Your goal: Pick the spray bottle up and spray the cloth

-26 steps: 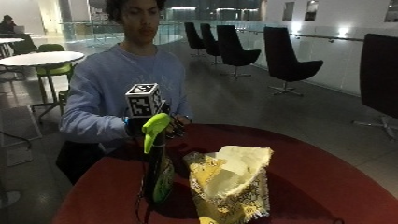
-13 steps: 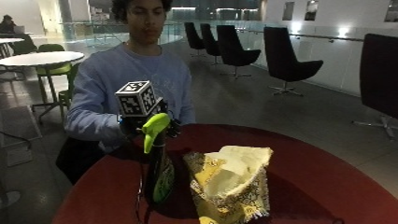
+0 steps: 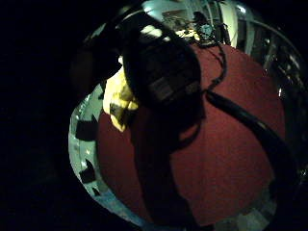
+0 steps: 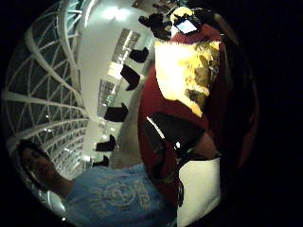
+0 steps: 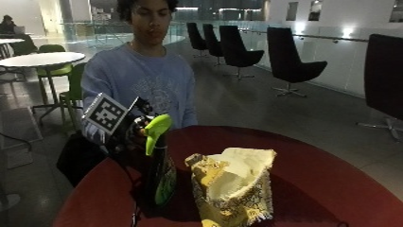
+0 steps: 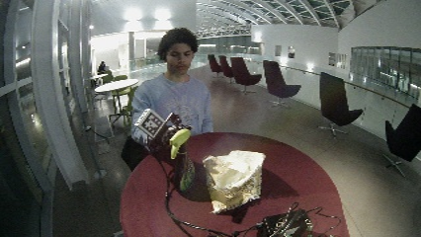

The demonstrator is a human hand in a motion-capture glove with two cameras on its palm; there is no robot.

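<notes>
Here we find the spray bottle (image 5: 160, 175) standing upright on the round red bench (image 5: 327, 189), near the bench's edge at about nine o'clock as the outside view faces it. Its dark body carries a green label, and its lime-green trigger head (image 5: 155, 132) points toward the person. The gloved right hand (image 5: 129, 135) sits right at that head, on the side nearest the person, at the level of the bottle's neck. We cannot tell from any view whether the fingers are wrapped round the neck or only close beside it, so their state stays uncertain. In the little finger side palm view the bottle's dark body (image 3: 161, 72) fills much of the middle, so it is close to the palm.

Just beside the bottle, at about three o'clock from it, we see the yellow patterned cloth (image 5: 234, 184), bunched up and standing in a tall crumpled heap on the bench. The two appear very close, and we cannot tell whether they touch. The thumb side palm view shows the same cloth (image 4: 189, 75) lying on the red bench surface.

At the bench's near edge in the wide outside view lies a small dark device (image 6: 284, 224) with a cable running from it.
</notes>
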